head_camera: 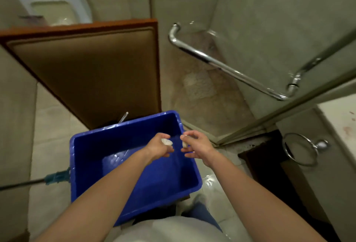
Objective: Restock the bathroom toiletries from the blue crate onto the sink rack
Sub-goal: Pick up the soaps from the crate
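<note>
The blue crate [92, 157] stands on the bathroom floor below me, and its visible bottom shows nothing lying in it. Both my hands hover over its far right part. My left hand [159, 148] grips a small white rounded item [167, 141], possibly a little soap or bottle. My right hand [196, 146] pinches another small white item [184, 144], mostly hidden by the fingers. The two hands are close together but apart. No sink rack is in view.
A brown wooden door [86, 72] stands open behind the crate. A glass shower door with a chrome handle [227, 64] is at the right. A chrome towel ring [300, 149] hangs on the right. A mop [50, 179] lies left of the crate.
</note>
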Demonstrator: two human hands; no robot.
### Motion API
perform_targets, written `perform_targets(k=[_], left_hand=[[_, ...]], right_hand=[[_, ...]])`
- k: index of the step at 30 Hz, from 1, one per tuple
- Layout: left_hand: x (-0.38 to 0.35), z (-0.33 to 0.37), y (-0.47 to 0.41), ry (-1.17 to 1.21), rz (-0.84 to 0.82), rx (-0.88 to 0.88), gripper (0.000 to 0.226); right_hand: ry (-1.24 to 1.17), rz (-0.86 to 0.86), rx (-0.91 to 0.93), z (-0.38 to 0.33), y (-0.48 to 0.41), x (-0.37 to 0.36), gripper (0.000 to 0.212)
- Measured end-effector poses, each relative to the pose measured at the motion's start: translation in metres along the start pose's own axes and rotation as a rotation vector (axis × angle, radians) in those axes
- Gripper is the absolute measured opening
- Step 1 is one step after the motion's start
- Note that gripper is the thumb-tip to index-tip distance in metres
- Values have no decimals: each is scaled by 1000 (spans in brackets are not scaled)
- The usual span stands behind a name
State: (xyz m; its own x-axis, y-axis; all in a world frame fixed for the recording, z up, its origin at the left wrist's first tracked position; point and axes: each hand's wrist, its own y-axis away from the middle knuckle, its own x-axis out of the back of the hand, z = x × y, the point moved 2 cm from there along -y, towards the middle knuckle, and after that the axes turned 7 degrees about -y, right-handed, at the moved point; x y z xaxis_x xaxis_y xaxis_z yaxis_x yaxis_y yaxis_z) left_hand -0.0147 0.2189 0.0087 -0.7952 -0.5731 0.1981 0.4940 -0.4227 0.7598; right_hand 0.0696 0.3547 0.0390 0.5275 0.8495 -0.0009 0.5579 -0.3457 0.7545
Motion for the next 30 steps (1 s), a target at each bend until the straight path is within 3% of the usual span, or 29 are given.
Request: perform_targets(k=[3,10,18,30], left_hand=[[-27,26,5,-88,-101,-53,40],[-95,76,30,-147,-232,-115,39],[-198,111,91,-248,-309,-254,35],[-367,158,203,-219,-472,-292,26]], right_hand=[[-100,62,42,-2,19,34,22],[-213,296,170,13,70,112,30],[-364,414,282,48,159,200,38],[-367,694,479,87,314,318,36]])
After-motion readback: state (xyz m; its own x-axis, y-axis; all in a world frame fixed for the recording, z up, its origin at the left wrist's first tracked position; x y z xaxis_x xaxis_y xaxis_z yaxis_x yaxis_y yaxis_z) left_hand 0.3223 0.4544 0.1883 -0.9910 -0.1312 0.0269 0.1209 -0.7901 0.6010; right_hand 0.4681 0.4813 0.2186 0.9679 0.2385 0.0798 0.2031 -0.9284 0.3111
